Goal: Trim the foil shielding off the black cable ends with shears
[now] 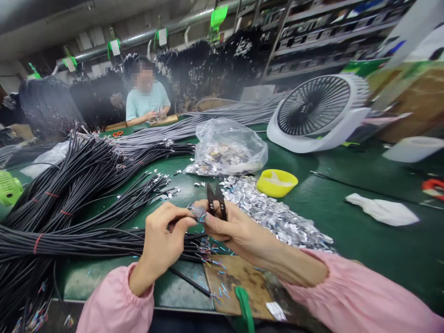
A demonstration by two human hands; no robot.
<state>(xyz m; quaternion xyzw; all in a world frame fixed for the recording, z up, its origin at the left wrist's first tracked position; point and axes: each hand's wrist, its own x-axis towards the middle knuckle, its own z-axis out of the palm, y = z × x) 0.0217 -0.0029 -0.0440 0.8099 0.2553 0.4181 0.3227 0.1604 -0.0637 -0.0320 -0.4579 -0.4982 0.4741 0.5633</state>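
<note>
Over a green tabletop (364, 249), the left hand (163, 240) pinches the stripped end of a thin black cable (190, 281), fingers closed on it. The right hand (236, 229), just beside it, grips small black snips (217, 200), blades pointing up. Bundled cables (69, 203) lie to the left and foil scraps (277, 215) to the right.

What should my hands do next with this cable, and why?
Probably close the snips on the cable end: the left hand pinches it right beside them in the right hand, and foil scraps lie heaped behind.
</note>
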